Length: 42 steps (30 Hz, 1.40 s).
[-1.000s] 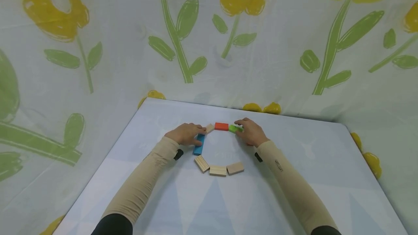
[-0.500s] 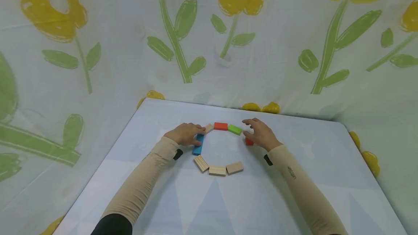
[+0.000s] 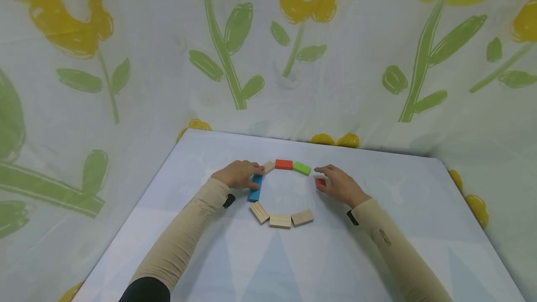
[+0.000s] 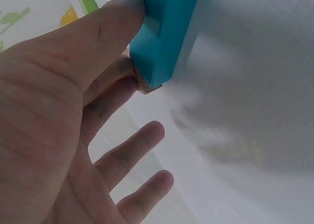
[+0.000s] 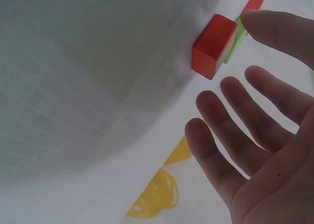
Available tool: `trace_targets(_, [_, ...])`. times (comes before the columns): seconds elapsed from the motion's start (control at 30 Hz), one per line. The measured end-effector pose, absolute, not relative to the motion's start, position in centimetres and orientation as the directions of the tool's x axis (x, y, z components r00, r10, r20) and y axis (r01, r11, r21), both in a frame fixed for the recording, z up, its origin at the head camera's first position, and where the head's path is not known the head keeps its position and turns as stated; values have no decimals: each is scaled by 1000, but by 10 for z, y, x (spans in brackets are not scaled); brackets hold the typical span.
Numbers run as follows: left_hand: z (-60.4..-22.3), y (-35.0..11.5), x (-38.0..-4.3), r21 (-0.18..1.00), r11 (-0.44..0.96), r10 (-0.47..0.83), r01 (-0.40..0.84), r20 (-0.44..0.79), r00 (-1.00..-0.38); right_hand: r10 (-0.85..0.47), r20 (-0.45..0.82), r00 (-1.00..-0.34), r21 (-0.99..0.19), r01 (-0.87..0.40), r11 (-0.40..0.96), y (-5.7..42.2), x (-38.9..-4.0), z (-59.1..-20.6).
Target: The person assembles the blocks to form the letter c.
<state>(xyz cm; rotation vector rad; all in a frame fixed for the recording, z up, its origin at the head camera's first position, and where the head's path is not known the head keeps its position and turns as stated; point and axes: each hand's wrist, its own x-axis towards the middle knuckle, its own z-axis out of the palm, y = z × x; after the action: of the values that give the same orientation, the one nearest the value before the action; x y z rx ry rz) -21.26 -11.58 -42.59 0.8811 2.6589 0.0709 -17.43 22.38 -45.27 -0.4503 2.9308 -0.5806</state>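
My left hand [image 3: 239, 174] holds the blue block [image 3: 254, 195] on the ring's left side. In the left wrist view its thumb lies against the blue block [image 4: 164, 33], two fingers bend in behind by a plain wooden block [image 4: 146, 86], and the other two fingers are free. My right hand [image 3: 341, 186] is around a red block [image 3: 320, 182] on the right side, thumb and fingers spread. The right wrist view has the fingers loosely extended, apart from that red block [image 5: 216, 45]; whether the thumb touches it I cannot tell.
At the back stand a plain block [image 3: 269, 167], another red block [image 3: 284, 164] and a green block [image 3: 301, 168]. Three plain wooden blocks [image 3: 279, 221] form the front curve. Beyond the white table [image 3: 377, 246] hangs a flowered cloth [image 3: 352, 59].
My right hand has drawn away from the green block, moving right and toward me to the right-hand red block, which it first covered. The left hand has stayed at the blue block.
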Motion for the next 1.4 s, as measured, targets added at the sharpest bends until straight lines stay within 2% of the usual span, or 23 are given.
trace_targets(0.2, [-427,-116,-214,155,790,611,593,-278,-741,-332,-89,-939,-359,-280,890,224,-171,-460])
trace_targets(0.53, [-428,-117,-216,155,784,618,601,-280,-735,-382,-10,-924,-303,-362,882,225,-170,-468])
trace_targets(0.77, [-430,-115,-215,154,788,614,597,-286,-736,-405,61,-912,-339,-400,851,231,-153,-467])
trace_targets(1.03, [-433,-118,-216,144,785,617,603,-278,-736,-482,135,-866,-356,-497,792,232,-132,-467])
trace_targets(1.4, [-431,-120,-216,154,775,631,614,-258,-732,-519,121,-846,-359,-524,772,227,-112,-472])
